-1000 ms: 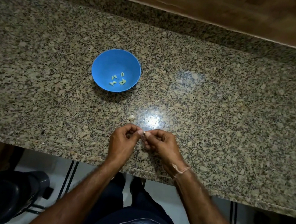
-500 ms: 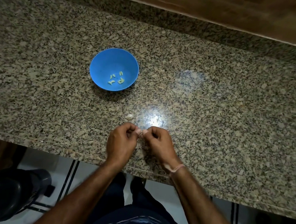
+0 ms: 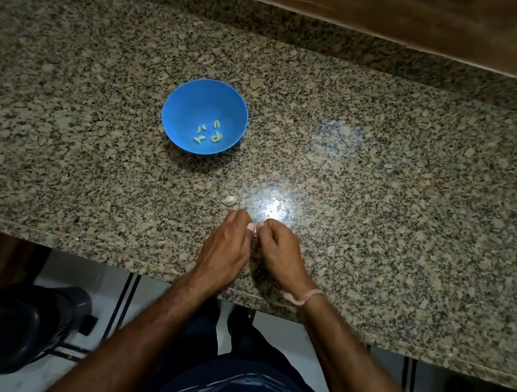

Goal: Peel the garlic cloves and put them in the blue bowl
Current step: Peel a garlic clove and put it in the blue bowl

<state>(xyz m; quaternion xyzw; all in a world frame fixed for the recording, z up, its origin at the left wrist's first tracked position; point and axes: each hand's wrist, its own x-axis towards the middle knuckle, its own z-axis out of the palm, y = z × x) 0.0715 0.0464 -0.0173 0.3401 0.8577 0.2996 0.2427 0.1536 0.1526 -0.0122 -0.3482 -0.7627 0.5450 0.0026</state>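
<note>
Granite counter, peeling under way near its front edge.
Fingertips of left hand and right hand pinch a clove, mostly hidden between them. It is likely light, firm and slippery once bare; its papery skin should tear from a tip. Beyond the grip, leftward, sits the bowl of peeled cloves; a pale scrap lies just beyond.

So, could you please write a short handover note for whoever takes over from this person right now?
Left hand and right hand: both pinch one garlic clove between them near the counter's front edge; it is mostly hidden.
Blue bowl sits further back on the left, holding a few peeled cloves.
A pale piece, clove or skin, lies on the counter just beyond the left hand.
To do: finish peeling the held clove, drop it in the bowl, check the pale piece.
</note>
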